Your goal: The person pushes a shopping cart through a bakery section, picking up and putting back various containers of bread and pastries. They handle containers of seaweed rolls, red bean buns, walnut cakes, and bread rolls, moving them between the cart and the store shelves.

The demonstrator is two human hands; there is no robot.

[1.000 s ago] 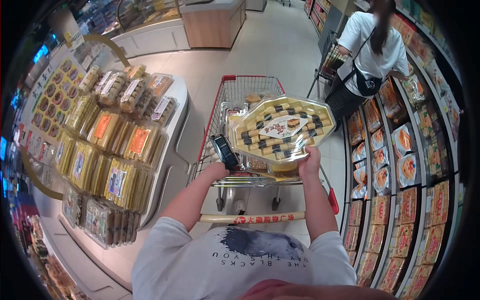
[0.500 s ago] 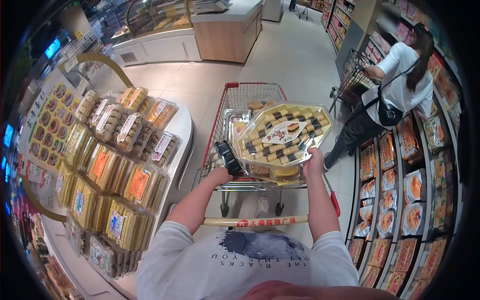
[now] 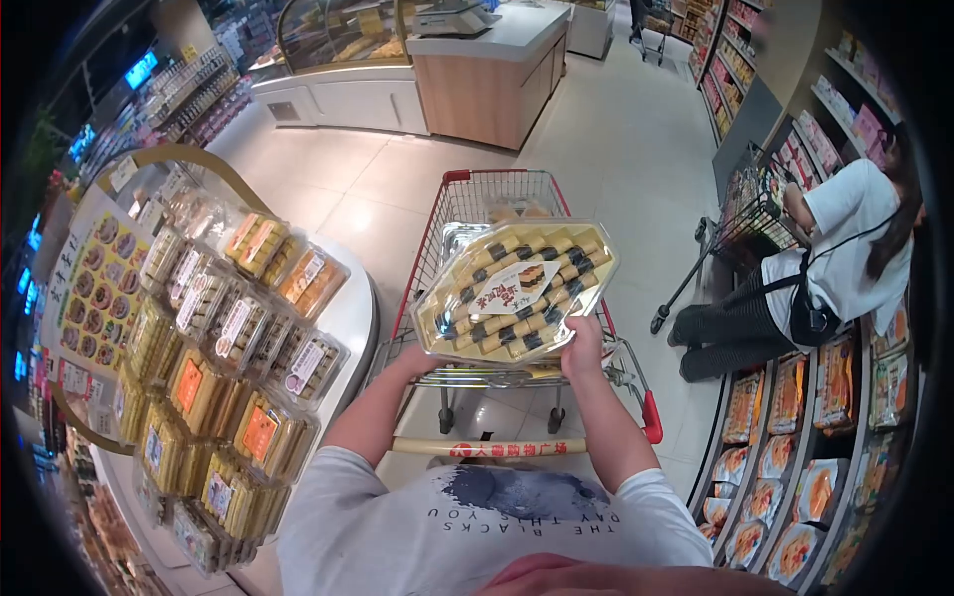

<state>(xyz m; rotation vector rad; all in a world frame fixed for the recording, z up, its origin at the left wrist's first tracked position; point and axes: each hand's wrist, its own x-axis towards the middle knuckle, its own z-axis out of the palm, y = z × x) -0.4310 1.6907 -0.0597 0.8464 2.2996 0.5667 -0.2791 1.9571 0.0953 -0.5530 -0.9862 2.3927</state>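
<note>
Our right hand (image 3: 582, 343) has its fingers clamped on the clear pastry-roll box (image 3: 517, 288) at 5 o'clock, over the red shopping cart (image 3: 502, 189). Left hand (image 3: 415, 356) is under 7 o'clock, fingers hidden, so we can't tell.

Pale glossy tiled floor (image 3: 616, 129); wood-fronted counter (image 3: 487, 94) ahead of me; round display stand (image 3: 353, 318) on my left; stocked shelves (image 3: 767, 417) on my right.

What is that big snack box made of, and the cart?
Snack box: clear glossy plastic, it seems; light glints on the lid and the rolls show through. Cart: silvery metal wire, judging by its thin grid; the red trim looks plastic.
</note>
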